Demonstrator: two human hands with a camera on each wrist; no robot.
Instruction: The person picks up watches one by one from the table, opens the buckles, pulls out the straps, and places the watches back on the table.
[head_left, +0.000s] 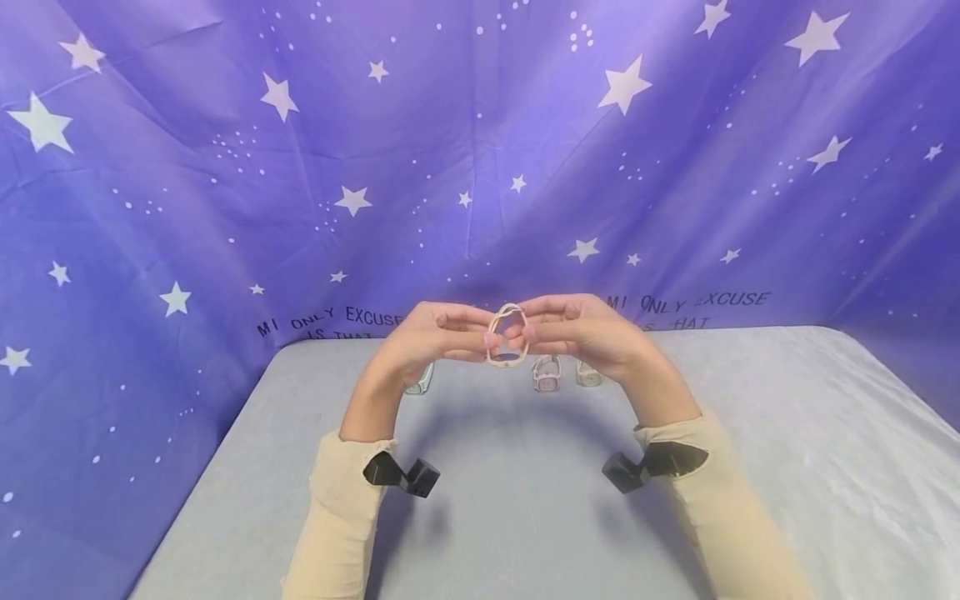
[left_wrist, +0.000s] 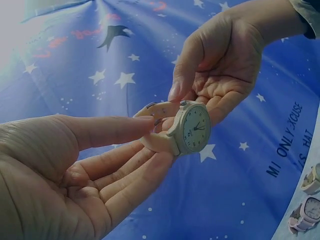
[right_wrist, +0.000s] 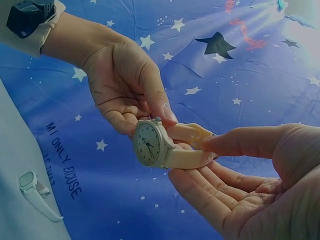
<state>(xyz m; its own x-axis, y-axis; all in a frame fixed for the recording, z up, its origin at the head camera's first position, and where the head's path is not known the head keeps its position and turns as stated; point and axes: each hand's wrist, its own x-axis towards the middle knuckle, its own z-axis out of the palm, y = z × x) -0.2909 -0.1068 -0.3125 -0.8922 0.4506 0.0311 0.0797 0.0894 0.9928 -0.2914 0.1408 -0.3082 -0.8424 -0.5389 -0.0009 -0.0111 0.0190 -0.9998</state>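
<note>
A cream wristwatch point(head_left: 507, 361) with a round dial is held up above the table between both hands, its strap ends crossing in a loop. From the left, my left hand point(head_left: 431, 335) pinches the strap between thumb and fingers. My right hand point(head_left: 588, 332) pinches the strap's other side from the right. The dial point(left_wrist: 196, 128) faces outward in the left wrist view, its crown at the top. Strap holes show on the band point(right_wrist: 192, 134) near the right thumb in the right wrist view. Whether the buckle is fastened, I cannot tell.
Behind the hands, a pale green watch point(head_left: 420, 380) lies on the grey-covered table point(head_left: 495, 517) at left. A pink watch point(head_left: 547, 381) and another cream watch point(head_left: 589, 377) lie at right. A purple star-printed cloth point(head_left: 480, 150) hangs along the table's back edge.
</note>
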